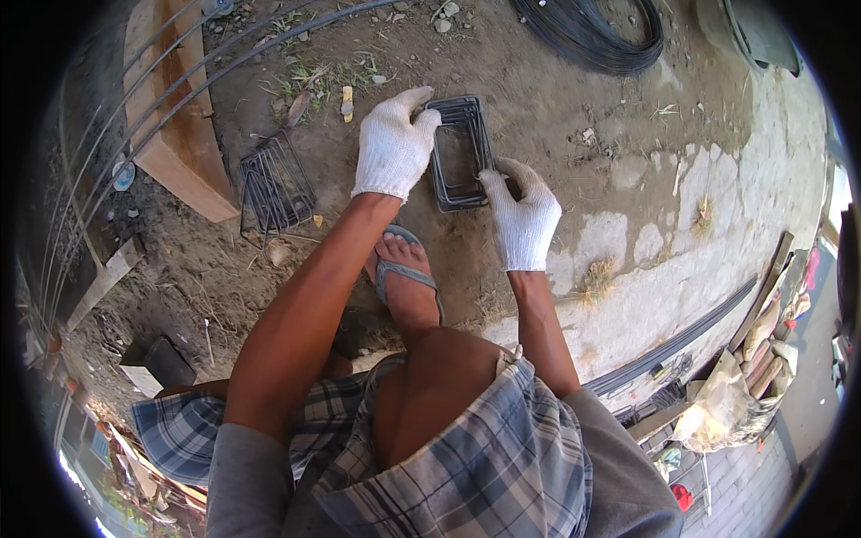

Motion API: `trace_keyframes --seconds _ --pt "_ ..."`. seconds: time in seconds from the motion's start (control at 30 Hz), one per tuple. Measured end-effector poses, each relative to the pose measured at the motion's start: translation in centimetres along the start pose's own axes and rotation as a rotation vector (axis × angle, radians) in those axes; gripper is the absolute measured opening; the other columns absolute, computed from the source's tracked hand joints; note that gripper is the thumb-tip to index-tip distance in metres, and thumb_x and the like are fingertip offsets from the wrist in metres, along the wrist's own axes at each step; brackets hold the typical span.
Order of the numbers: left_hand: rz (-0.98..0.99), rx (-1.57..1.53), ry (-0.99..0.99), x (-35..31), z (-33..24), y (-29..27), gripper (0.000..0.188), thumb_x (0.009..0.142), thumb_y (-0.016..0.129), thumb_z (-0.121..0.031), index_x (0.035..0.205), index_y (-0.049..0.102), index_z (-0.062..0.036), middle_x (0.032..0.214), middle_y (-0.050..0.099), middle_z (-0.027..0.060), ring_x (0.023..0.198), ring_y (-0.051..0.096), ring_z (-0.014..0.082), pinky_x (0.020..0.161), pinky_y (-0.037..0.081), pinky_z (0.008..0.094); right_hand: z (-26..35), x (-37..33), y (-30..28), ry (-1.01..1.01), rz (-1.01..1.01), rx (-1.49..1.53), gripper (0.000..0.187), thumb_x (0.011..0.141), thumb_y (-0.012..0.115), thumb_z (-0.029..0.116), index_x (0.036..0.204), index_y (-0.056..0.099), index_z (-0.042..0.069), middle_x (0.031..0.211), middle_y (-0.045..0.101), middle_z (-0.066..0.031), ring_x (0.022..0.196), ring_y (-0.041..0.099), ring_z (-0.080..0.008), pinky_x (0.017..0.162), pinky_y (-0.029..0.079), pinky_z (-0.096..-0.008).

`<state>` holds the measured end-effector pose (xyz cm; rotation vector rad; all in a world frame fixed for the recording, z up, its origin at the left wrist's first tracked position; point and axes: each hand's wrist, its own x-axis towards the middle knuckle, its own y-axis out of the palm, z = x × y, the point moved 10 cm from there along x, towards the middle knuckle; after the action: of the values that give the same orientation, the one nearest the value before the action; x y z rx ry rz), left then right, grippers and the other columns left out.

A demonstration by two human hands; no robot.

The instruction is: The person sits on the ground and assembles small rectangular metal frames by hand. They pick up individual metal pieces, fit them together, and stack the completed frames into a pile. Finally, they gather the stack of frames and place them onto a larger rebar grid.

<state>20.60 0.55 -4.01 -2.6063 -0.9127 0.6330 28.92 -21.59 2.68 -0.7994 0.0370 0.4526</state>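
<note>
In front of my feet is a stack of rectangular steel stirrups [440,170], bent from dark rod and lined up one over another. My left hand [395,143], in a white knit glove, has its thumb and fingers closed at the upper left side of the stack. At the lower right side, my right hand [526,208] wears a matching glove and pinches the frames' edge. Both sets of fingertips are partly hidden. To the left, more bent stirrups [276,186] lie in a loose heap on the dirt.
A wooden plank box [175,125] stands at the left, with long steel rods [256,43] arching over it. A coil of black wire [596,45] lies at the top. Straight rods [677,341] rest on the concrete at right, near a filled sack [740,394]. My sandalled foot [408,273] is close by.
</note>
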Motion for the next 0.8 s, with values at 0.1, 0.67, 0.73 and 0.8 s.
trace_keyframes --seconds 0.1,0.67,0.73,0.8 --pt "-0.023 0.039 0.014 0.1 0.1 0.0 0.044 0.098 0.074 -0.023 0.135 0.074 0.0011 0.126 0.079 0.0208 0.089 0.075 0.0239 0.085 0.059 0.0362 -0.3 0.2 0.5 -0.021 -0.002 -0.038 0.029 0.091 0.085 0.023 0.112 0.083 0.003 0.102 0.08 -0.0174 0.087 0.078 -0.0297 0.081 0.061 -0.0392" --pt "-0.06 0.118 0.022 -0.6 -0.3 -0.3 0.044 0.099 0.074 -0.029 0.134 0.075 -0.0015 0.124 0.078 0.0214 0.116 0.075 0.0321 0.103 0.055 0.0383 -0.7 0.5 1.0 0.001 0.037 -0.187 0.035 0.092 0.084 0.032 0.116 0.081 0.006 0.101 0.079 -0.0171 0.083 0.077 -0.0304 0.077 0.06 -0.0419" --pt "-0.077 0.081 0.007 -0.9 0.2 -1.0 0.044 0.1 0.074 -0.029 0.134 0.075 -0.0009 0.126 0.078 0.0208 0.118 0.074 0.0311 0.103 0.055 0.0378 -0.4 0.5 0.8 0.013 0.03 -0.199 0.037 0.092 0.085 0.033 0.118 0.081 0.006 0.1 0.079 -0.0171 0.083 0.077 -0.0303 0.077 0.06 -0.0419" --pt "-0.087 0.062 -0.034 -1.6 0.7 -2.7 0.043 0.1 0.074 -0.028 0.134 0.075 -0.0005 0.126 0.078 0.0202 0.119 0.074 0.0305 0.104 0.054 0.0376 0.0 0.4 0.6 0.026 0.019 -0.207 0.04 0.091 0.085 0.034 0.119 0.08 0.006 0.098 0.078 -0.0169 0.082 0.076 -0.0303 0.077 0.06 -0.0419"
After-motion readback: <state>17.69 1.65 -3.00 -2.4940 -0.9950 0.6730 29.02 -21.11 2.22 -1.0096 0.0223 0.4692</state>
